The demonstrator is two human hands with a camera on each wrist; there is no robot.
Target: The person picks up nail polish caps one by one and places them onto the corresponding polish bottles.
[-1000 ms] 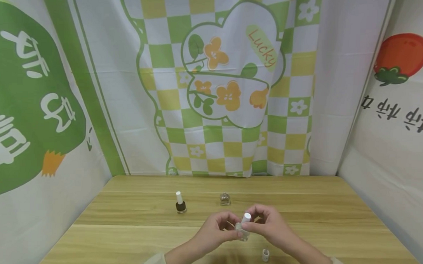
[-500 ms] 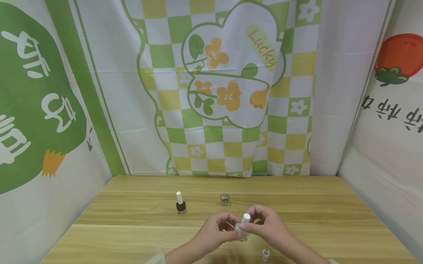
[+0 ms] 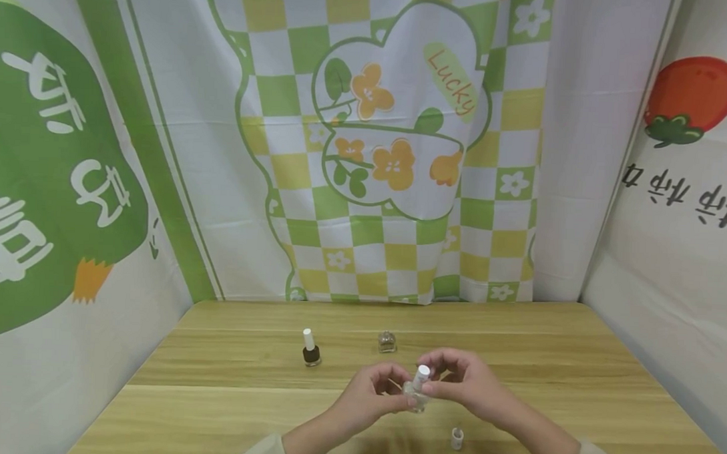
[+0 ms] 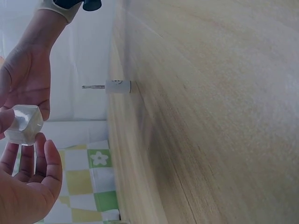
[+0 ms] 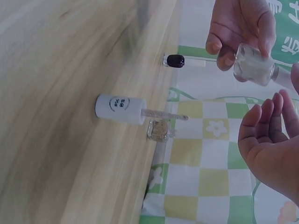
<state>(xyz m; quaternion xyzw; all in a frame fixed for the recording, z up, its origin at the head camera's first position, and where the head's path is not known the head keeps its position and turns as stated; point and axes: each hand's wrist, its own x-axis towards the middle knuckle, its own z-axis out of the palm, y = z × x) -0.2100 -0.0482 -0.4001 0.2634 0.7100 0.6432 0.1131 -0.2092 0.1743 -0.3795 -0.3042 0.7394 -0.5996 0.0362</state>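
Clearly, a clear bottle [image 5: 253, 65] with a white cap [image 3: 422, 375] is held between two hands, at the lower centre-right of the head view, just above the wooden table [image 3: 231, 409]. Its glass body is pinched between the thumb and fingers of the left hand [image 3: 372, 391], while the white cap is pinched between the thumb and fingertips of the right hand [image 3: 467, 385]. By the right wrist view the bottle is shown at the upper right, slightly tilted, with a pale content inside.

Below the right hand, near the lower edge of the head view, a brush cap [image 3: 457, 439] is stood on its closed end, its brush pointed upward; dark printing is borne on its side. A dark bottle [image 3: 311, 355] topped in white is stood upright at the lower left of centre. Between it and the hands, a little farther back, a small glass bottle [image 3: 387, 343] with speckled content is seen. Behind the table, a checked cloth [image 3: 387, 234] in green, yellow and white is hung.
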